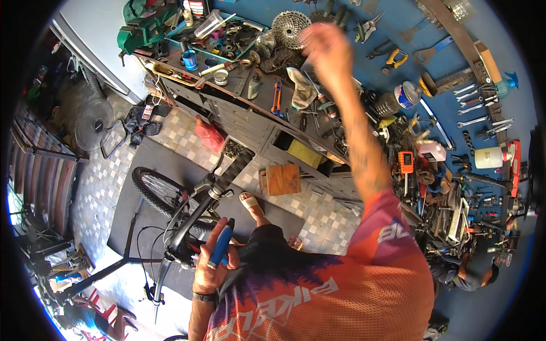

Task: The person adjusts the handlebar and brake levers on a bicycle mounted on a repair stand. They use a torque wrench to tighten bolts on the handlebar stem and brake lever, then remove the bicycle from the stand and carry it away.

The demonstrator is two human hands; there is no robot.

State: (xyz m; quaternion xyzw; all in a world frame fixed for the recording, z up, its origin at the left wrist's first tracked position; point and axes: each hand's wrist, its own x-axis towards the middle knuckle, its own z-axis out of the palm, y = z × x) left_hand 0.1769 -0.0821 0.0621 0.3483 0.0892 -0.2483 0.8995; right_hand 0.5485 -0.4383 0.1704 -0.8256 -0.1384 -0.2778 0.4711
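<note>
My left hand grips a blue-handled tool beside the handlebar of a bicycle lying over a dark mat. My right arm reaches up over the cluttered workbench. My right hand is motion-blurred beside a large silver cassette sprocket and in front of the blue tool wall; its fingers and whatever they may hold are unclear. A pale cloth glove and an orange-and-blue hand tool lie on the bench below it.
A red jug and wooden block stand by the cabinet. A fan, metal rack and work stand occupy the left. Hanging wrenches line the right wall. Another person is at the lower right.
</note>
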